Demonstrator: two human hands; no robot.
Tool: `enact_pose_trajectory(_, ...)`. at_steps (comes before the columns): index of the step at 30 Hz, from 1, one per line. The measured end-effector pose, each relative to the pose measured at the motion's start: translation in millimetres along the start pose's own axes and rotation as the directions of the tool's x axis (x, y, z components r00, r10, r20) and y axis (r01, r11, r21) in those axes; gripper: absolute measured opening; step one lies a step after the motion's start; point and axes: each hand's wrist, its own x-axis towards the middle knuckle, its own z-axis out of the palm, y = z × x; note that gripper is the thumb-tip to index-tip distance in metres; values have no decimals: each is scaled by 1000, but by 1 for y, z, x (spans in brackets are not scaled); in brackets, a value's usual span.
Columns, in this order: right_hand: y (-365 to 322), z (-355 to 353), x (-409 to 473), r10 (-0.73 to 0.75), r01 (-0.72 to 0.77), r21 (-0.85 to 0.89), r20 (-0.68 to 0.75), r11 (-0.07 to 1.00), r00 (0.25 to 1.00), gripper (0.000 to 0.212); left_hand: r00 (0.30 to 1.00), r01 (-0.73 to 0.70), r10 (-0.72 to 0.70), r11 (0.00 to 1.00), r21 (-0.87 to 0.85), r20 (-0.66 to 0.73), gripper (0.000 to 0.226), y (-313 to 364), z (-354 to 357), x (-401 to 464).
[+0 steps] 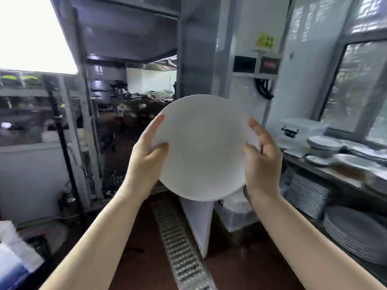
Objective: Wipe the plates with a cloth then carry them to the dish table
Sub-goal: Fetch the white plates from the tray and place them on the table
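Note:
I hold a round white plate (203,147) up in front of me, tilted so its flat face points toward the camera. My left hand (146,155) grips its left rim, thumb on the face and a finger along the edge. My right hand (261,158) grips the right rim, and a white cloth (252,137) seems pinched between its fingers and the plate. To the right stands a steel table (322,171) carrying several white plates (323,142).
Under the table, plate stacks (356,235) fill a lower shelf. A metal floor drain grate (180,248) runs down the red floor between my arms. A white bin (238,214) stands below the plate. Steel shelving (69,126) lines the left side.

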Motion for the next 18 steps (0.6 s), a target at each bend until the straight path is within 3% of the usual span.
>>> enact_pose_trajectory(10, 46, -145, 100, -120, 62, -200, -295, 978, 948, 53, 944, 38, 4, 992, -120, 329, 63, -81, 204, 74)
enact_pose_trajectory(18, 92, -244, 180, -175, -30, -360, -521, 933, 835, 55, 822, 99, 73, 958, -268, 565, 65, -149, 375, 130)
